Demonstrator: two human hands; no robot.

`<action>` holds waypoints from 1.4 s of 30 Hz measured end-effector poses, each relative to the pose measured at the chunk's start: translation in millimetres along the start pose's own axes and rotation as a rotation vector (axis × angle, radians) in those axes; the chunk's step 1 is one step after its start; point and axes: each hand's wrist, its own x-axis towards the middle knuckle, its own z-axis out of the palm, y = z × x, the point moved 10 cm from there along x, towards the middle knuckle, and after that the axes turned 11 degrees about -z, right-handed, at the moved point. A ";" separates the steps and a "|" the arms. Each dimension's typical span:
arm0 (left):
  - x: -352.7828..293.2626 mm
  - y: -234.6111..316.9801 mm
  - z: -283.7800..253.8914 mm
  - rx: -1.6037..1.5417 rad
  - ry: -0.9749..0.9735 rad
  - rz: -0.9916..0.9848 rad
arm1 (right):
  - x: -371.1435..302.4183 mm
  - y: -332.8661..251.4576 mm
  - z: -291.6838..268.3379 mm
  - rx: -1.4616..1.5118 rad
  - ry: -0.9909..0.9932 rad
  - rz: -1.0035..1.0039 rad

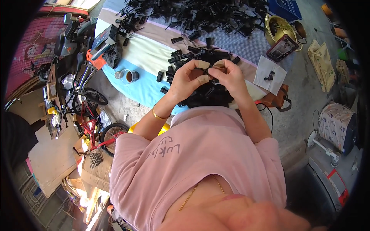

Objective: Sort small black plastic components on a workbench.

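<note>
Both my hands meet over the near edge of a cloth-covered table (152, 54). My left hand (187, 79) is closed, its thumb and fingers pinching a small black plastic part (208, 71). From the other side my right hand (230, 78) grips the same part, fingertips almost touching the left ones. Beige covers seem to wrap some fingertips. The part's exact kind is too small and covered to make out. Right below and around my hands lies a near pile of black plastic pieces (210, 95), with single pieces scattered to its left.
A larger black heap (192, 15) spreads along the far side. At right stand a gold-coloured bowl (273, 35), a phone (282, 48) and a white paper (263, 66) with small black bits. A clear cup (132, 76) sits at left; a red bicycle (110, 140) stands beyond on the floor.
</note>
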 end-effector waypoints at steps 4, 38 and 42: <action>4.5 -4.4 -7.9 -0.139 0.062 -0.011 | -6.7 1.4 7.3 0.139 -0.039 0.095; 4.8 -21.0 -2.0 -0.699 -0.116 -0.248 | -15.1 -54.6 2.9 -0.214 -0.068 -0.394; -3.8 -23.2 9.8 -0.578 -0.116 -0.225 | -16.2 -50.1 8.0 -0.213 -0.129 -0.304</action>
